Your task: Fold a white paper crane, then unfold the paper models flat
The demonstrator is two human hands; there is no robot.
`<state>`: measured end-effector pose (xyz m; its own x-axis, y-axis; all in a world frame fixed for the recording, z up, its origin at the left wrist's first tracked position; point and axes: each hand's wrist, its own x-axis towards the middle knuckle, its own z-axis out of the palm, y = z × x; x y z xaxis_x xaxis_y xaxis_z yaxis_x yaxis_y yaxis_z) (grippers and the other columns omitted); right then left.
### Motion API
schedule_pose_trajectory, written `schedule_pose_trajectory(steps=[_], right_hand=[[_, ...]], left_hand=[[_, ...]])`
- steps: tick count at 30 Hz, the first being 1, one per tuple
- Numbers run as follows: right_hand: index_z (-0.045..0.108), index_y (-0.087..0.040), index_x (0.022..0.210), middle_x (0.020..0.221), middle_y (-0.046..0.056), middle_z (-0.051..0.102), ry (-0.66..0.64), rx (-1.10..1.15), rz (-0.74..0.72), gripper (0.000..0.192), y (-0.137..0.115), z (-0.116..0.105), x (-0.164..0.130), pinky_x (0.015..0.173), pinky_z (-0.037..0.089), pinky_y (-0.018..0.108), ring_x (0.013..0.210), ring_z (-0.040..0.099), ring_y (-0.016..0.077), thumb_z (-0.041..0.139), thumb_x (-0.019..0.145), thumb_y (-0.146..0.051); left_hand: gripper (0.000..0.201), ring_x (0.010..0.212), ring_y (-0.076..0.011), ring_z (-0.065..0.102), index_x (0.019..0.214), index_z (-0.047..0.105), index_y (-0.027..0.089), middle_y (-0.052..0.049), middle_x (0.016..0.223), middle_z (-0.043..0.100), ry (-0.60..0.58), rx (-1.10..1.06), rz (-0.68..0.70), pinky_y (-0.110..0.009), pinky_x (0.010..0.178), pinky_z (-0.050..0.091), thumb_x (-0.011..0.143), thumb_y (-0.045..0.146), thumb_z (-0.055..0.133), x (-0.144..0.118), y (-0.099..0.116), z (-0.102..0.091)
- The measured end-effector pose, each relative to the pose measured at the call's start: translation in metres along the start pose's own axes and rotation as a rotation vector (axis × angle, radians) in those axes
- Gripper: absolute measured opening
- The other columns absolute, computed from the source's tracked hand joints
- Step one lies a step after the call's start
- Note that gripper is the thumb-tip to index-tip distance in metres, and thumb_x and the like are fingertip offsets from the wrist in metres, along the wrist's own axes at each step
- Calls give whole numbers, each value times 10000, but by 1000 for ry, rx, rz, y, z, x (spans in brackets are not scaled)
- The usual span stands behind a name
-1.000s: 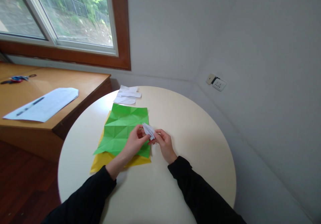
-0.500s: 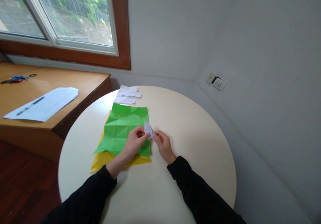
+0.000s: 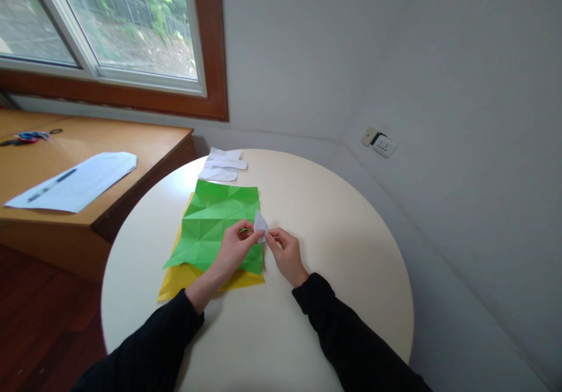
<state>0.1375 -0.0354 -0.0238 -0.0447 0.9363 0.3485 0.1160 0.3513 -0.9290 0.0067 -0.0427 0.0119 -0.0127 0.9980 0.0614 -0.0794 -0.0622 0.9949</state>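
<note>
A small piece of folded white paper point(image 3: 260, 222) stands upright between my two hands, coming to a point at its top. My left hand point(image 3: 237, 244) pinches its lower left side between thumb and fingers. On the other side, my right hand point(image 3: 287, 253) has thumb and fingertips closed on the lower right edge. Beneath the left hand lies a creased green sheet point(image 3: 219, 202), partly on top of a yellow sheet point(image 3: 180, 284). The paper's lower part is hidden by my fingertips.
The round white table point(image 3: 342, 222) carries all of this. Several white paper scraps point(image 3: 223, 164) lie at its far edge. On the wooden desk point(image 3: 149, 137) to the left are white paper point(image 3: 96, 175), a pen point(image 3: 52, 184) and scissors point(image 3: 33, 137). A wall socket point(image 3: 384, 145) is at right.
The folded white paper has turned slightly, and its separate layers now look pressed together into one point. My right thumb has moved in onto the paper. The sheets lie unchanged.
</note>
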Motion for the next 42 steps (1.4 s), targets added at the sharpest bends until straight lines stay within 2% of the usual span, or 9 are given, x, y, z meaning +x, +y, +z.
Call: schedule_pose_trajectory(steps=[5, 12, 18, 21, 25, 30, 34, 38, 42], right_hand=[[625, -175, 710, 678, 15, 614, 27, 1, 8, 176, 1, -1, 0, 614, 443, 264, 646, 548, 141, 582, 770, -335], [655, -170, 792, 758, 37, 662, 63, 32, 25, 177, 5, 0, 0, 637, 465, 287, 691, 581, 159, 610, 749, -336], [602, -197, 1051, 705, 5, 626, 86, 88, 23, 327, 6, 0, -1, 646, 470, 284, 656, 573, 141, 634, 738, -287], [576, -205, 1094, 711, -1, 619, 85, 81, 4, 363, 5, 0, -2, 640, 468, 279, 650, 564, 134, 632, 738, -258], [587, -213, 1076, 763, 16, 643, 61, 55, -38, 319, 6, 1, -2, 685, 483, 302, 700, 583, 148, 614, 761, -250], [609, -225, 1033, 936, 46, 656, 27, 50, -89, 253, 3, 1, -3, 730, 505, 308, 835, 617, 176, 592, 780, -232], [640, -217, 890, 874, 43, 637, -5, 30, -172, 134, 0, -1, -3, 746, 502, 299, 832, 607, 164, 533, 812, -194], [654, -210, 740, 834, 38, 630, -19, -12, -243, 179, -3, -2, -2, 779, 483, 291, 829, 603, 155, 500, 806, -146], [667, -211, 736, 845, 45, 644, -14, -15, -232, 199, -5, -4, -2, 774, 483, 291, 834, 613, 160, 495, 796, -132]], left_hand=[[271, 576, -110, 510, 634, 575, 148, 15, 578, 551, -3, 6, 28, -229, 585, 426, 675, 407, 643, 0, 3, 0], [283, 628, -131, 544, 652, 610, 148, -4, 634, 600, -19, -45, 4, -256, 645, 458, 667, 429, 640, 0, 6, 1], [213, 611, -127, 559, 663, 593, 154, 5, 631, 608, -6, -35, 19, -239, 612, 441, 610, 331, 698, 0, 3, 0], [207, 606, -130, 570, 680, 588, 155, 2, 631, 620, -12, -33, 4, -238, 602, 435, 597, 301, 708, 1, 2, 0], [216, 619, -137, 589, 692, 589, 155, -7, 655, 646, -17, -68, -2, -248, 622, 448, 581, 287, 719, 1, 2, 0], [238, 682, -155, 621, 736, 599, 156, -17, 702, 668, -11, -95, 3, -267, 673, 469, 588, 295, 722, 2, 2, 0], [260, 667, -151, 616, 756, 595, 152, -12, 687, 660, 19, -89, -1, -263, 654, 468, 589, 305, 724, 1, 3, 0], [299, 621, -142, 597, 756, 578, 147, -5, 663, 650, 50, -100, -25, -254, 601, 464, 564, 314, 734, 3, 1, -1], [285, 606, -126, 580, 767, 564, 147, 1, 667, 634, 49, -94, -4, -241, 581, 457, 586, 298, 724, 3, -2, -2]])
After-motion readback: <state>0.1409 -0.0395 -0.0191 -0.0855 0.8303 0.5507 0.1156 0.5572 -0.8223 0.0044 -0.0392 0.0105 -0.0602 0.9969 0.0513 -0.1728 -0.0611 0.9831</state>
